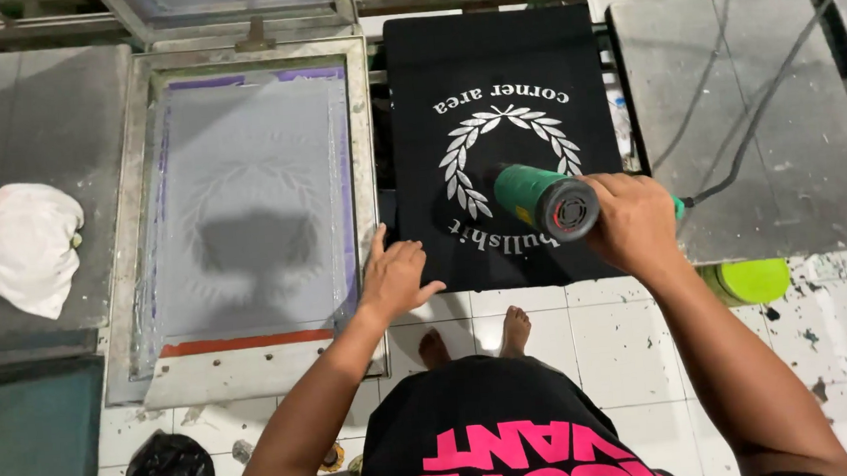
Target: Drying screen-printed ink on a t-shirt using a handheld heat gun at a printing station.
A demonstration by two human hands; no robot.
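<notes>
Heat gun (547,199), green-bodied with a dark nozzle, is held above the black shirt (496,145), over the lower right part of its white wreath print (509,156). The right hand (638,220) is wrapped around it in a closed grip. The left hand (396,274) is laid flat, fingers spread, apparently at the shirt's lower left edge, beside the screen frame (250,209). A white rag (30,248) lies left of that frame.
</notes>
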